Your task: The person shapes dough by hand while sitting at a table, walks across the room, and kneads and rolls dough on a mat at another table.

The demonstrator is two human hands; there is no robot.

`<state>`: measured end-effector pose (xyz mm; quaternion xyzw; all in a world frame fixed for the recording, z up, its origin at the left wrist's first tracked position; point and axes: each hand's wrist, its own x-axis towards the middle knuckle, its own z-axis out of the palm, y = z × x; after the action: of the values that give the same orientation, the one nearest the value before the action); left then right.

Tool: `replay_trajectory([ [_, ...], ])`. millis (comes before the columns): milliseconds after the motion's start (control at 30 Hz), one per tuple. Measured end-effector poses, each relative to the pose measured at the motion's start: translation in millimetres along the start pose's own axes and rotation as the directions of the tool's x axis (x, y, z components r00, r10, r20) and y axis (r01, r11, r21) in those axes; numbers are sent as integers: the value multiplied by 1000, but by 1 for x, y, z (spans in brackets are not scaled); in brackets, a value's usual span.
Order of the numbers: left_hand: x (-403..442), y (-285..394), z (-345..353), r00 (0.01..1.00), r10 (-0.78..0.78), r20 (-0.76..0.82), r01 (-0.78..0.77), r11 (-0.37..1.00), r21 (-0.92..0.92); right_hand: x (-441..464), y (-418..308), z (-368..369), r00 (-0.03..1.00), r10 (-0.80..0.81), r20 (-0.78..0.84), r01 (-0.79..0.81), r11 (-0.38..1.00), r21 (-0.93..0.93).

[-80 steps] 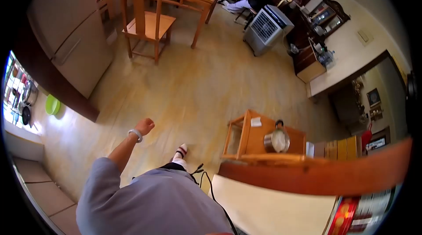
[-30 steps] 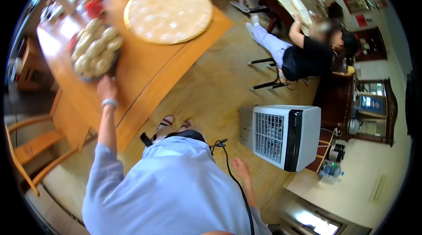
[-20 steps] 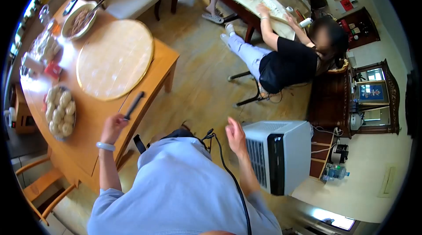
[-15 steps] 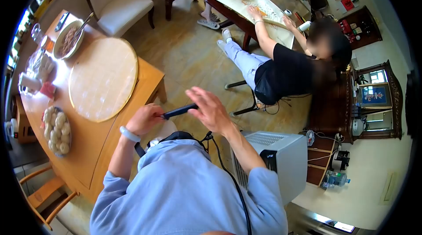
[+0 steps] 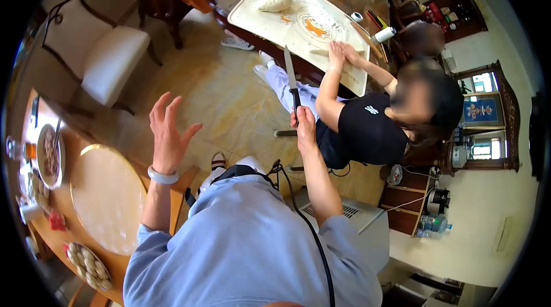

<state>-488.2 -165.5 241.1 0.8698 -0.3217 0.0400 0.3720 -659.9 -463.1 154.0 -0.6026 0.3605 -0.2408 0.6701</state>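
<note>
My right hand [image 5: 306,128] is closed around the black handle of a knife [image 5: 290,71], its long blade pointing away from me towards the far table. My left hand [image 5: 169,134] hangs in the air with fingers spread and nothing in it; a pale bracelet circles its wrist. Beyond the knife lies a white patterned kneading mat [image 5: 264,25] with a pale lump of dough [image 5: 274,2] on it. Another person's two hands [image 5: 341,54] press on a dough strip [image 5: 321,52] at the mat's near right side.
On my left a wooden table [image 5: 43,232] holds a round board [image 5: 109,198], a bowl of filling [image 5: 50,157] and a plate of shaped dough pieces [image 5: 89,267]. A white chair [image 5: 115,66] stands beyond it. The seated co-worker [image 5: 373,129] is at front right, near a grey appliance [image 5: 356,232].
The knife has passed from both hands into my right hand, its blade now showing. My left hand has let go and opened. My view has shifted towards the far table, and the co-worker's hands came together.
</note>
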Motion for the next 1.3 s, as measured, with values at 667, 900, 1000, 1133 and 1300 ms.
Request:
replay_trajectory([
  [667, 176, -78, 143, 947, -234, 219, 218, 971, 95, 276, 22, 39, 903, 382, -196, -292, 882, 370],
  [900, 275, -135, 149, 918, -46, 395, 27, 998, 53, 338, 60, 39, 866, 19, -500, -183, 942, -281],
  [1000, 322, -169, 142, 912, 29, 410, -62, 996, 67, 365, 108, 34, 794, -5, -607, -260, 901, -348],
  [1133, 376, -204, 126, 908, 120, 402, -151, 988, 46, 358, 117, 60, 668, -280, -689, -170, 845, -508],
  [1300, 416, -224, 127, 870, 176, 460, -206, 978, 15, 275, 94, 123, 552, -318, -771, -282, 799, -532],
])
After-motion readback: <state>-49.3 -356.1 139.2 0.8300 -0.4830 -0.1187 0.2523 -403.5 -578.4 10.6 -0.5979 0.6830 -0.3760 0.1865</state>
